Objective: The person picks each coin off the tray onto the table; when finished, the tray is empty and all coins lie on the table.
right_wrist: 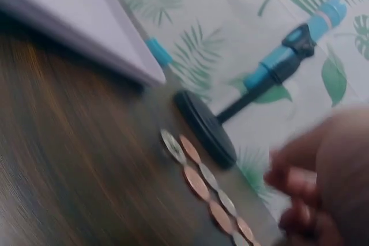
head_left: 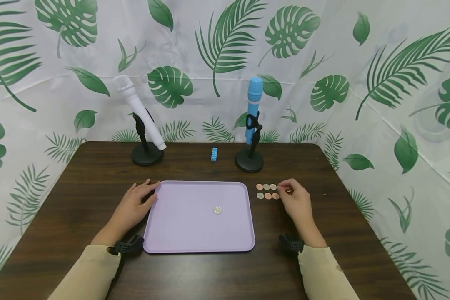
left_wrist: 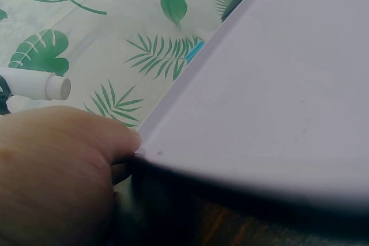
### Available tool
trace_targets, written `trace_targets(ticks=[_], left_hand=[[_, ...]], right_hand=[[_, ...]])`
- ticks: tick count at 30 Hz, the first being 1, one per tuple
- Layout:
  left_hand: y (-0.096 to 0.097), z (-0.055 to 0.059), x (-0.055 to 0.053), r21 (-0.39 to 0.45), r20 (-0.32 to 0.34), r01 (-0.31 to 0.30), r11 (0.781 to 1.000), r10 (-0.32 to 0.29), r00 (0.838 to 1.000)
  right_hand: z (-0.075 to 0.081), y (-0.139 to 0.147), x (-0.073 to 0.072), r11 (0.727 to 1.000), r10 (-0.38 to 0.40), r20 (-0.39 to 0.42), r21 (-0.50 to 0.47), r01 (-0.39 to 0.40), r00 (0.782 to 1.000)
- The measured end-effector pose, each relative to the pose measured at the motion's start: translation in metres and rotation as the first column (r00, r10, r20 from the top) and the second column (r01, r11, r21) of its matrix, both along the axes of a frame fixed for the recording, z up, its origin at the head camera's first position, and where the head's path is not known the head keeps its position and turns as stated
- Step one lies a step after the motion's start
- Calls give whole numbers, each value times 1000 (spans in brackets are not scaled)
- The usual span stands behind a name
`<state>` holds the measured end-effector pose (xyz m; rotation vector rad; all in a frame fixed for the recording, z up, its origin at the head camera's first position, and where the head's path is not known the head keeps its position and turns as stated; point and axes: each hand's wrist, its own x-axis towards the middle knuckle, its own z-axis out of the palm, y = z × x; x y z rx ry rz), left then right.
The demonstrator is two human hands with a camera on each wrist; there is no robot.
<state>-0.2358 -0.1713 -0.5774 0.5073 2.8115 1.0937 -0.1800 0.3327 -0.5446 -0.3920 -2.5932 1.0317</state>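
Beside the lilac tray (head_left: pixel 195 233), my left hand (head_left: pixel 136 203) rests with its fingers touching the left rim and upper left corner. A thumb or finger lies against that corner in the left wrist view. One silver coin (head_left: pixel 217 210) lies on the tray, right of its middle. My right hand (head_left: pixel 295 200) hovers at the right end of two rows of copper and silver coins (head_left: pixel 268 196). Its thumb and index finger come close together. In the right wrist view the right hand (right_wrist: pixel 323 182) is blurred, so I cannot tell whether a coin is between the fingertips.
Behind the tray, a white toy microphone (head_left: pixel 142 112) leans on a black stand (head_left: pixel 147 155) at left. A blue toy microphone (head_left: pixel 253 104) is on another black stand (head_left: pixel 249 161) at right. Between them lies a small blue brick (head_left: pixel 214 154). A leaf-print cloth (head_left: pixel 228 108) hangs behind the dark table (head_left: pixel 195 275).
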Motion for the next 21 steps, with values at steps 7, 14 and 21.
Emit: trace_targets(ticks=[7, 14, 21], left_hand=[[-1, 0, 0, 2, 6, -3, 1000, 3, 1000], [0, -2, 0, 13, -1, 2, 1000, -2, 1000], [1, 0, 1, 13, -3, -8, 1000, 8, 1000]], right_hand=[[-6, -38, 6, 838, 498, -8, -251, -484, 867], [-7, -69, 19, 638, 769, 107, -198, -744, 630], [-1, -73, 22, 601, 798, 114, -84, -795, 592]])
